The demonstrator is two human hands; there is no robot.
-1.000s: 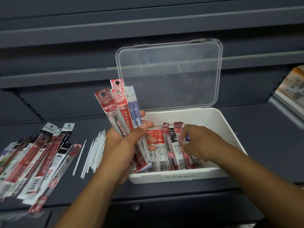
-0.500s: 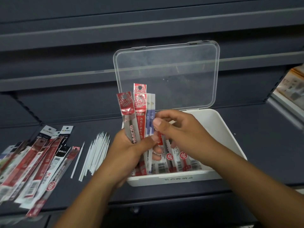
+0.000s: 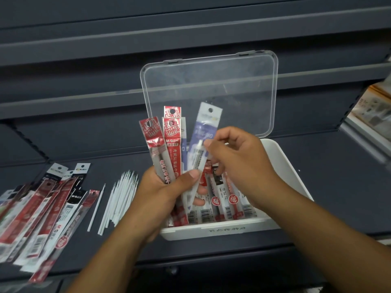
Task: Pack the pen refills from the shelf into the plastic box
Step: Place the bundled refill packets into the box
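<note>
Right hand point(image 3: 237, 166) pinches the blue packet point(image 3: 206, 127): draw it clear of the left hand's point(image 3: 160, 199) clamped bunch point(image 3: 171, 144), flat into the plastic box point(image 3: 283, 166).

box point(image 3: 281, 170) on shelf point(image 3: 338, 187) | refill packs point(image 3: 224, 206) inside | loose refills point(image 3: 118, 199) left

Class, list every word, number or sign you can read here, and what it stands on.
"M&G" and "4011": red refill packet in the left hand.
"福": round red stickers on packets in the white plastic box.
"M&G": black-topped packet on the dark shelf.
Box-front lettering, blue-and-white packet in the right hand, the rest: too blurred.
</note>
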